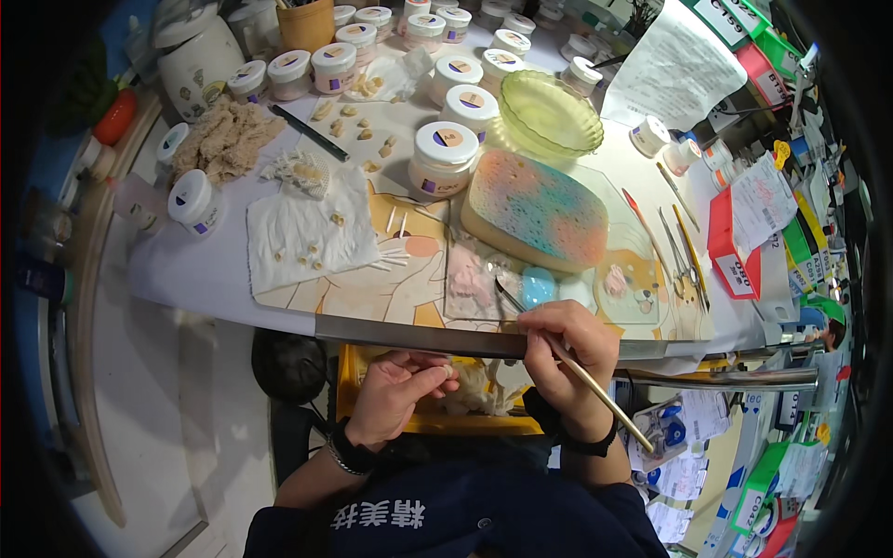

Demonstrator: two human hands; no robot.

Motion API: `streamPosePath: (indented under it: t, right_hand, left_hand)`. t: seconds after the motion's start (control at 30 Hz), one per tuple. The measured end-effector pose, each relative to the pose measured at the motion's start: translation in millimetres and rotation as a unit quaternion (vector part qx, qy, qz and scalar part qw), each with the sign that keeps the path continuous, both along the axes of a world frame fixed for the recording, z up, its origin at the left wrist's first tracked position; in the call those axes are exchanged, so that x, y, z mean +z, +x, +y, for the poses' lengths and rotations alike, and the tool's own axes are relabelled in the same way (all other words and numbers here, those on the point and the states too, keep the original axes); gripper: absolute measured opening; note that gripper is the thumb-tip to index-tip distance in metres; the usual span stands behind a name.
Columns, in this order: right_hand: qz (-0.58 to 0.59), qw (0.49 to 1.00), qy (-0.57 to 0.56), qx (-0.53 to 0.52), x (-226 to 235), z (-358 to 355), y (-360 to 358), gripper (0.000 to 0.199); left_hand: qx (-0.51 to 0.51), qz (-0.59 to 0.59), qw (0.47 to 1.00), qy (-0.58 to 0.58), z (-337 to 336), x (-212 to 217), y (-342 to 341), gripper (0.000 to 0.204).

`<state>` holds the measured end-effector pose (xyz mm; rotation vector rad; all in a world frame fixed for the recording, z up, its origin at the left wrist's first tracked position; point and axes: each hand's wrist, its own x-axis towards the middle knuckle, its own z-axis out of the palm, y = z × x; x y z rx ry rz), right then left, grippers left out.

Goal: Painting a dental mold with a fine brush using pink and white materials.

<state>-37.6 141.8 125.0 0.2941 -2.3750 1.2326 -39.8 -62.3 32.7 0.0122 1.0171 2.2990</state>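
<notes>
— Right hand (566,346)?
— Fingers clamped on a thin gold-handled metal brush (558,349), tip reaching over the near edge of the white worktop (200,274), just beside a pale blue blob (537,285) on a clear glass slab (521,298).
— Left hand (395,391)?
— Below the worktop edge, left of the right hand, fingertips pinched on a tiny cream tooth-shaped piece (447,371), above a yellow tray (358,386).
— Beyond?
— Speckled pink-and-teal rectangular sponge (538,209), farther in.

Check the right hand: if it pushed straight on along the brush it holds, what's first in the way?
Probably the pale blue blob on the glass slab; the brush in the right hand has its tip right beside it. Depth unclear.
</notes>
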Motion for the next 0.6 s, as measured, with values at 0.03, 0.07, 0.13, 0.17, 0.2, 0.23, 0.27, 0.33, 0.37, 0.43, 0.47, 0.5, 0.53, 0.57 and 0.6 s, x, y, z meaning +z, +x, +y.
streamPosePath:
  t: [0.03,0.07,0.13,0.17,0.2,0.23,0.27,0.33,0.37,0.43,0.47,0.5,0.53,0.57,0.6]
  right_hand:
    - [0.0,1.0,0.0,0.0,0.1,-0.4,-0.3,0.018]
    - [0.0,1.0,0.003,0.001,0.2,-0.7,-0.5,0.018]
    - [0.0,1.0,0.006,0.0,0.6,-1.0,-0.8,0.018]
    - [0.001,1.0,0.011,0.001,0.9,-1.0,-1.0,0.018]
    - [0.003,1.0,0.015,0.001,1.2,-0.9,-1.1,0.019]
    - [0.003,1.0,0.015,0.001,1.6,-0.8,-1.0,0.019]
    - [0.004,1.0,0.016,0.003,2.1,-0.7,-0.8,0.02]
    - [0.004,1.0,0.017,0.006,2.7,-1.0,-0.2,0.02]
    - [0.002,1.0,0.021,0.009,2.9,-1.4,0.2,0.021]
    - [-0.001,1.0,0.026,0.013,3.4,-2.0,0.9,0.022]
    - [-0.009,0.999,0.032,0.015,3.7,-2.3,1.3,0.022]
    - [-0.017,0.999,0.038,0.017,3.8,-2.5,1.7,0.023]
    - [-0.017,0.999,0.038,0.017,3.8,-2.8,1.8,0.023]
    - [-0.011,0.999,0.037,0.013,3.6,-3.1,1.9,0.023]
    - [-0.006,0.999,0.036,0.008,3.3,-3.2,1.9,0.023]
  left_hand:
    - [-0.002,-0.002,1.0,-0.005,0.1,0.0,-0.2,0.016]
    - [-0.004,0.001,1.0,-0.007,0.2,0.0,-0.3,0.016]
    - [-0.006,0.003,1.0,-0.008,0.5,-0.1,-0.5,0.016]
    - [-0.007,0.004,1.0,-0.003,0.5,-0.2,-0.6,0.016]
    - [-0.006,0.006,1.0,0.007,0.4,-0.3,-0.6,0.016]
    - [-0.008,0.004,1.0,0.002,0.3,-0.3,-0.6,0.016]
    - [-0.008,0.003,1.0,0.004,0.1,-0.3,-0.5,0.016]
    - [-0.008,0.002,1.0,0.005,-0.3,-0.3,-0.5,0.015]
    - [-0.008,0.002,1.0,0.008,-0.5,-0.3,-0.5,0.015]
    - [-0.008,0.002,1.0,0.011,-0.5,-0.4,-0.5,0.015]
    - [-0.008,0.003,1.0,0.014,-0.5,-0.5,-0.5,0.015]
    - [-0.006,0.005,1.0,0.022,-0.5,-0.6,-0.5,0.015]
    - [-0.008,0.005,1.0,0.017,-0.7,-0.7,-0.7,0.015]
    - [-0.011,0.005,1.0,0.018,-1.0,-0.7,-0.9,0.015]
    - [-0.01,0.007,1.0,0.024,-1.3,-0.8,-1.0,0.015]
